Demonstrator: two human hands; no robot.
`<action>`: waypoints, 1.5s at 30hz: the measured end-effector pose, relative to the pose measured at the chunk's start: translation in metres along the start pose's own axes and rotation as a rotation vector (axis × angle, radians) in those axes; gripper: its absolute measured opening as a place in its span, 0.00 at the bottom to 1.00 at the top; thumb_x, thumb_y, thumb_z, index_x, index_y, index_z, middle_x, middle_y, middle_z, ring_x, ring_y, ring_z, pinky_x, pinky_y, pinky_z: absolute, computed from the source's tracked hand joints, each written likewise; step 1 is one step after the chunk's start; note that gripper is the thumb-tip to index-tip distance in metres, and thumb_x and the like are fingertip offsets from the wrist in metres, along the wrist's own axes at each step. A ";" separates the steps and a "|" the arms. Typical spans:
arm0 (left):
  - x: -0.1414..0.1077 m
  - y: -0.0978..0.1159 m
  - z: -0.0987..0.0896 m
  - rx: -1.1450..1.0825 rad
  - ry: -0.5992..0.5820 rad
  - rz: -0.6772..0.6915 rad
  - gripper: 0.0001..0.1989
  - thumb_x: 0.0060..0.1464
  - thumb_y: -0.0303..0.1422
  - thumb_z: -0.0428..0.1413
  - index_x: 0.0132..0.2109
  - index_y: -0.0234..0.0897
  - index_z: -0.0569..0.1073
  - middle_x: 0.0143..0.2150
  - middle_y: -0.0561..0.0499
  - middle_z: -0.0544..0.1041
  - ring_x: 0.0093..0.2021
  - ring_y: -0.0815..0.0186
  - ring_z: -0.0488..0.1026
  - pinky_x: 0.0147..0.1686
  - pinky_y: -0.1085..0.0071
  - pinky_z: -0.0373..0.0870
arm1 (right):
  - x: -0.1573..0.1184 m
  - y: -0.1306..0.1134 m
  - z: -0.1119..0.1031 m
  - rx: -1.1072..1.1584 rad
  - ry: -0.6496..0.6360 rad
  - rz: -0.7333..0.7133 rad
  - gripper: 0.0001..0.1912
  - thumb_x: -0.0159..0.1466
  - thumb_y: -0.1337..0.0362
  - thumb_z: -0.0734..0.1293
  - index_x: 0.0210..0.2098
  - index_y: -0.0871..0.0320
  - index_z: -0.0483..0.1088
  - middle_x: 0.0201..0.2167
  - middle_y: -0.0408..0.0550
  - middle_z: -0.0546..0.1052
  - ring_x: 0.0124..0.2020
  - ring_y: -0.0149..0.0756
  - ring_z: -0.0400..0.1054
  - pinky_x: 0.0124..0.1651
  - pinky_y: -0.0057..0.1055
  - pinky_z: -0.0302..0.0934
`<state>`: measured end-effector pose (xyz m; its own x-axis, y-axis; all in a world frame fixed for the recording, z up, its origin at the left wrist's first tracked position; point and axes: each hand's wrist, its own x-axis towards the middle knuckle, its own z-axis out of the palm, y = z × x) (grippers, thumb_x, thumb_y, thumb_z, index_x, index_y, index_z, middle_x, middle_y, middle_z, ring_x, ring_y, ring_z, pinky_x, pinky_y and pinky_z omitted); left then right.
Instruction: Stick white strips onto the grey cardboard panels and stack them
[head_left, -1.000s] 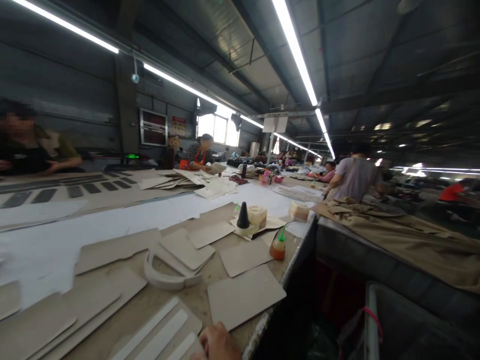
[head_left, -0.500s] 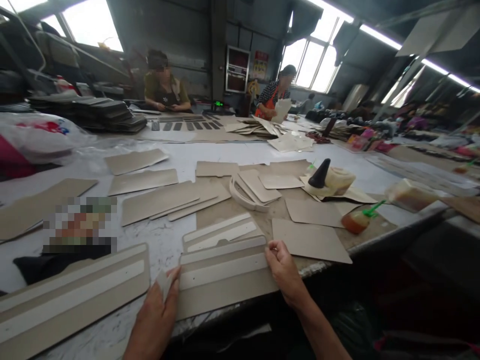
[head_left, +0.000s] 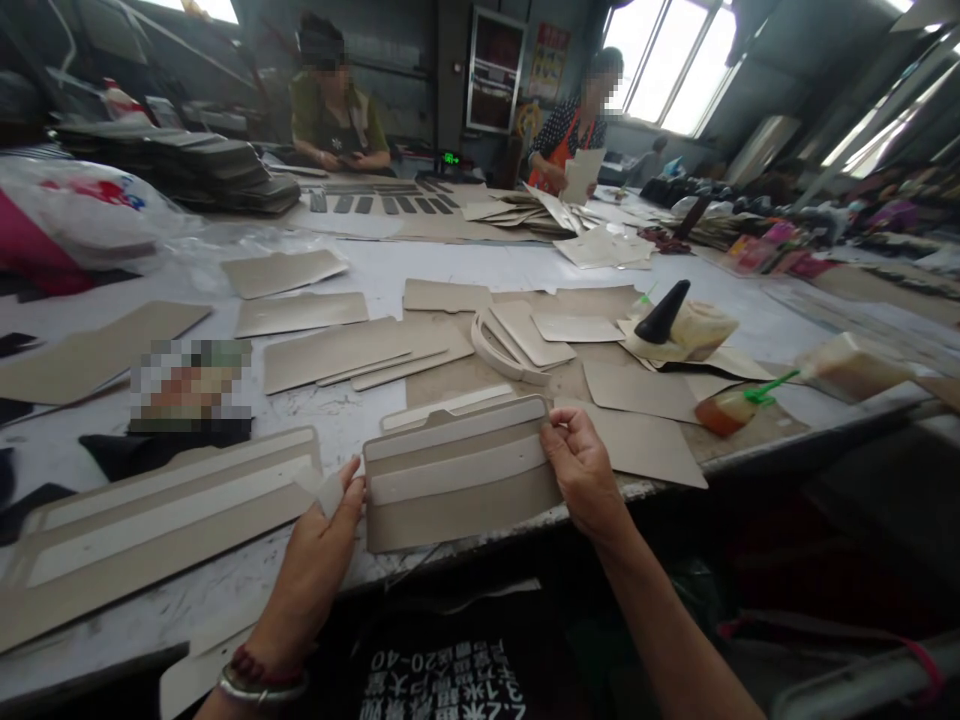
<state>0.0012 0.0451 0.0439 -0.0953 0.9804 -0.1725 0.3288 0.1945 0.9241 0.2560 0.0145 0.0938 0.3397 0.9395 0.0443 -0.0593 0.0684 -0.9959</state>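
A beige panel (head_left: 465, 505) with two paler strips across it and a small tab on its top edge is tilted up at the table's front edge. My right hand (head_left: 581, 465) pinches its upper right corner, fingers closed. At the panel's left edge, the fingertips of my left hand (head_left: 330, 540) touch or nearly touch it. That hand is closed on a small pale flat piece (head_left: 327, 488). To the left lies a larger beige panel (head_left: 172, 545) with similar strips. Behind the held panel, another stripped panel (head_left: 442, 408) is partly covered.
Loose beige pieces (head_left: 330, 355) and a curved strip (head_left: 499, 355) lie across the white table (head_left: 360, 265). To the right stand a black cone-shaped nozzle (head_left: 664, 312) and an orange-filled bottle (head_left: 724, 412) with a green tip. Two people work across the table.
The held panel has been raised and tilted up toward me, with both hands moving along. The view has tipped downward, so the table sits higher in the picture.
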 end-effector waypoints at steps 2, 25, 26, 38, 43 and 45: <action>0.002 0.002 -0.005 -0.093 -0.024 -0.022 0.24 0.51 0.48 0.51 0.51 0.40 0.70 0.47 0.50 0.74 0.48 0.60 0.69 0.52 0.64 0.61 | 0.002 -0.007 0.004 -0.003 -0.024 -0.016 0.14 0.59 0.54 0.65 0.36 0.53 0.59 0.22 0.35 0.67 0.22 0.27 0.60 0.26 0.23 0.55; -0.001 0.033 -0.047 -0.228 0.143 -0.040 0.22 0.44 0.46 0.55 0.44 0.38 0.72 0.32 0.52 0.74 0.33 0.62 0.70 0.41 0.63 0.68 | -0.003 -0.043 0.029 -0.029 -0.118 -0.011 0.15 0.59 0.53 0.65 0.38 0.52 0.58 0.21 0.35 0.67 0.19 0.27 0.61 0.20 0.23 0.56; -0.003 0.031 -0.048 -0.168 0.189 -0.040 0.24 0.46 0.47 0.54 0.47 0.38 0.72 0.34 0.51 0.74 0.35 0.60 0.70 0.43 0.59 0.66 | -0.005 -0.045 0.028 -0.020 -0.115 0.013 0.15 0.59 0.53 0.65 0.38 0.52 0.58 0.22 0.36 0.67 0.19 0.27 0.61 0.20 0.23 0.57; -0.079 0.087 0.003 0.489 0.153 1.081 0.25 0.57 0.31 0.51 0.60 0.30 0.56 0.42 0.42 0.74 0.40 0.64 0.72 0.39 0.70 0.70 | -0.018 -0.098 0.066 -0.009 -0.357 0.153 0.15 0.60 0.52 0.64 0.37 0.54 0.56 0.23 0.38 0.70 0.20 0.26 0.62 0.21 0.23 0.58; -0.055 0.073 -0.030 0.442 0.367 0.860 0.18 0.56 0.26 0.48 0.54 0.38 0.66 0.47 0.44 0.75 0.50 0.57 0.70 0.48 0.62 0.69 | -0.018 -0.102 0.088 0.043 -0.502 0.004 0.12 0.65 0.53 0.58 0.39 0.56 0.61 0.31 0.44 0.72 0.29 0.32 0.69 0.29 0.29 0.66; -0.047 0.064 -0.051 0.474 0.408 0.736 0.15 0.56 0.29 0.48 0.49 0.39 0.72 0.43 0.44 0.77 0.49 0.51 0.71 0.47 0.55 0.70 | -0.017 -0.095 0.094 -0.070 -0.469 -0.118 0.10 0.65 0.57 0.58 0.38 0.56 0.63 0.31 0.45 0.72 0.32 0.33 0.68 0.31 0.29 0.65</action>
<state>-0.0211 0.0096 0.1282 -0.0036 0.7927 0.6097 0.7734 -0.3843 0.5042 0.1673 0.0233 0.1955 -0.1202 0.9778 0.1716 0.0232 0.1756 -0.9842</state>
